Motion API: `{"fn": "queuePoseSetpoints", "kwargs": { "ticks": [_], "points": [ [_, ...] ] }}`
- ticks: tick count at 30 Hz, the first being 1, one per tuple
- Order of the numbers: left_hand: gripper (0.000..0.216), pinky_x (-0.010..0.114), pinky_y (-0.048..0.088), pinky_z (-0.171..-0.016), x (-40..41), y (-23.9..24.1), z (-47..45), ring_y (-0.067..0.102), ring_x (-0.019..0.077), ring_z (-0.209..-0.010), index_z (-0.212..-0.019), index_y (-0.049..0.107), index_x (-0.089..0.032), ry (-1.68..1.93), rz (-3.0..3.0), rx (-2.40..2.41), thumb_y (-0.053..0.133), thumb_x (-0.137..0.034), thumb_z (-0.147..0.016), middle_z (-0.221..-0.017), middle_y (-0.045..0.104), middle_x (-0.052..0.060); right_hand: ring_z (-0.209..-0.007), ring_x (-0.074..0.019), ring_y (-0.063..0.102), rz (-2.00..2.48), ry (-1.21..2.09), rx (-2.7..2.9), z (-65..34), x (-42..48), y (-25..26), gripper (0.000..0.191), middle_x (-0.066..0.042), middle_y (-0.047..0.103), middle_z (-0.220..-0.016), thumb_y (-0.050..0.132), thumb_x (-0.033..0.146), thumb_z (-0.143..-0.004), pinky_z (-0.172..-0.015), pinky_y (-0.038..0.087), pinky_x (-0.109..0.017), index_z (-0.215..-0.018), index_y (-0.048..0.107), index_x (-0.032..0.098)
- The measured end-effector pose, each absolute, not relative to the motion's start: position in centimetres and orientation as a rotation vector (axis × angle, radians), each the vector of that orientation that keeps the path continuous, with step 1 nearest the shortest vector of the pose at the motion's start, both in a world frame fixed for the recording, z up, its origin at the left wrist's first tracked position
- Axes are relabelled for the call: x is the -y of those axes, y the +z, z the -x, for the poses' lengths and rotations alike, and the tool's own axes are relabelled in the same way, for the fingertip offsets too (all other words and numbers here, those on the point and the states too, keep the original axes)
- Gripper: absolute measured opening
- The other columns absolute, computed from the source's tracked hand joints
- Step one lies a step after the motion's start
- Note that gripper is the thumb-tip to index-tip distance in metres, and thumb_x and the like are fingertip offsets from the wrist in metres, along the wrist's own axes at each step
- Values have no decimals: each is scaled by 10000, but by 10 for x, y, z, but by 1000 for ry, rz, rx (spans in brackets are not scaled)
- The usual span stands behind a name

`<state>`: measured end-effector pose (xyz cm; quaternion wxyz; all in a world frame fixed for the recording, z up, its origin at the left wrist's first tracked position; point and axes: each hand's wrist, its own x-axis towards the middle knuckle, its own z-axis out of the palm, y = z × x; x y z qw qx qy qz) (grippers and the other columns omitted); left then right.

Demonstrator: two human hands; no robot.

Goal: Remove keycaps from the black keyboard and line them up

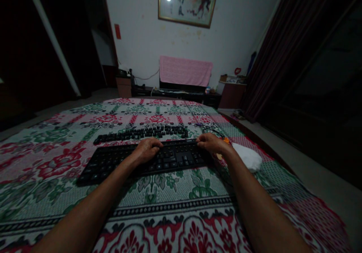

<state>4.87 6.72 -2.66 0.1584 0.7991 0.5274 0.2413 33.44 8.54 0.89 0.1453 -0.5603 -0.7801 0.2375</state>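
Note:
A black computer keyboard lies at a slant on the patterned bedcover. Over its upper middle rests my left hand, fingers bent at the keyboard's far edge and thumb low over the keys. My right hand is at the far right corner, thumb and fingertips pinched together; whatever is between them is too dark and small to make out. Behind the keyboard, loose black keycaps are laid out in uneven rows. Part of the keyboard is hidden under my left hand and forearm.
Right of my right hand sit a white bundle, a small orange item and a dark cable. The patterned cover spreads all around. Beyond it stand a low cabinet and a screen under a pink cloth.

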Motion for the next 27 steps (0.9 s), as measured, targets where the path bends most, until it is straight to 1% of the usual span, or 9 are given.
{"fn": "queuePoseSetpoints", "kwargs": {
  "ticks": [3,9,15,21,23,27],
  "points": [
    [256,249,405,-827,-67,-26,-49,547,151,-897,-843,644,-202,680,-2280,-1523,463,-175,-664,-920,621,10,-581,-109,490,1649,711,2215,-336,-87,6,186,0,589,-651,501,221,-651,-533,347,-205,-772,618,140],
    [263,247,403,-827,-68,-25,-49,551,153,-899,-852,646,-207,668,-2292,-1562,460,-181,-668,-927,628,8,-545,-93,465,1563,831,2181,-337,-87,4,183,8,572,-631,505,257,-658,-526,346,-202,-754,607,139],
    [283,227,421,-788,-67,-20,-45,567,150,-887,-874,653,-214,615,-2280,-1617,442,-219,-686,-918,653,-9,-537,-90,453,1500,959,2173,-333,-80,11,175,10,556,-616,501,251,-668,-524,340,-204,-758,596,134],
    [286,231,426,-750,-67,-14,-40,588,161,-853,-869,664,-233,572,-2258,-1768,429,-255,-707,-897,671,-10,-555,-70,442,1350,1157,2155,-325,-74,16,163,22,547,-648,536,243,-672,-528,334,-186,-790,586,143],
    [286,227,427,-740,-66,-13,-40,593,161,-842,-868,667,-240,565,-2260,-1796,430,-263,-709,-892,674,-14,-540,-65,437,1351,1184,2112,-327,-75,14,162,24,544,-639,546,244,-668,-510,329,-181,-787,588,142],
    [284,221,424,-750,-67,-14,-39,591,156,-851,-871,666,-246,549,-2283,-1800,433,-266,-710,-905,671,-22,-507,-65,434,1424,1219,1924,-337,-78,5,215,15,548,-639,549,260,-672,-485,347,-183,-849,586,142]
  ]
}}
